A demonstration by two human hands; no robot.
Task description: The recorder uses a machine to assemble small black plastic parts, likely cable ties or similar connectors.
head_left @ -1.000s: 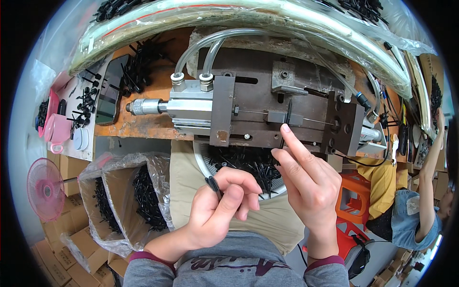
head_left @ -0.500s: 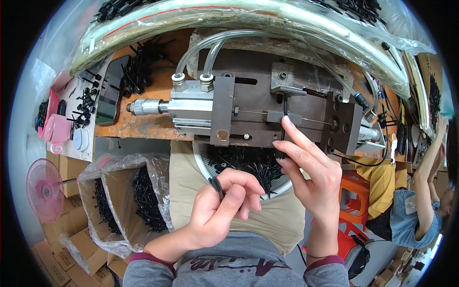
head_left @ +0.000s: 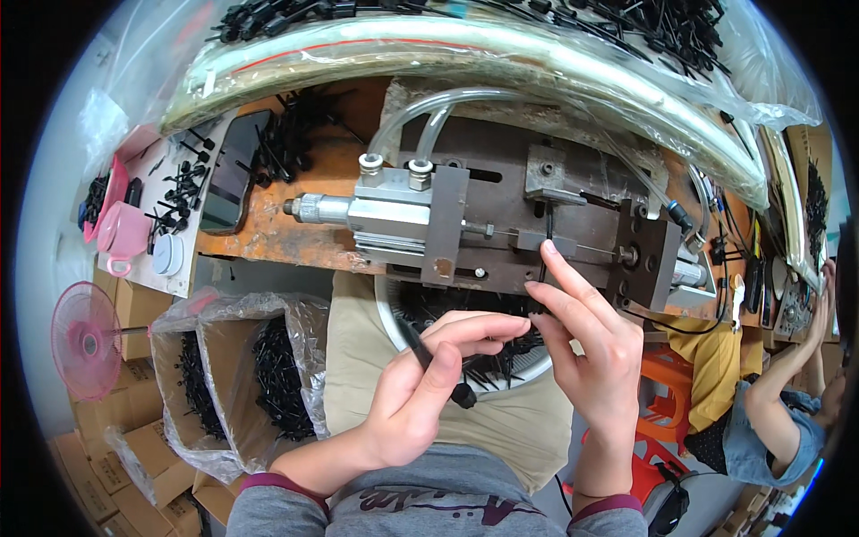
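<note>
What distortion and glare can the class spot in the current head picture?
Head view: fisheye distortion bows the machine's base plate, with black filling the corners; head view: pale highlights streak the plastic-wrapped roll and silver cylinder; head view: the right hand looks fairly sharp.

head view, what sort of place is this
Probably a small workshop or factory workstation: a brown metal fixture with clear tubes sits on a wooden bench, and heaps of similar black parts lie around.
</note>
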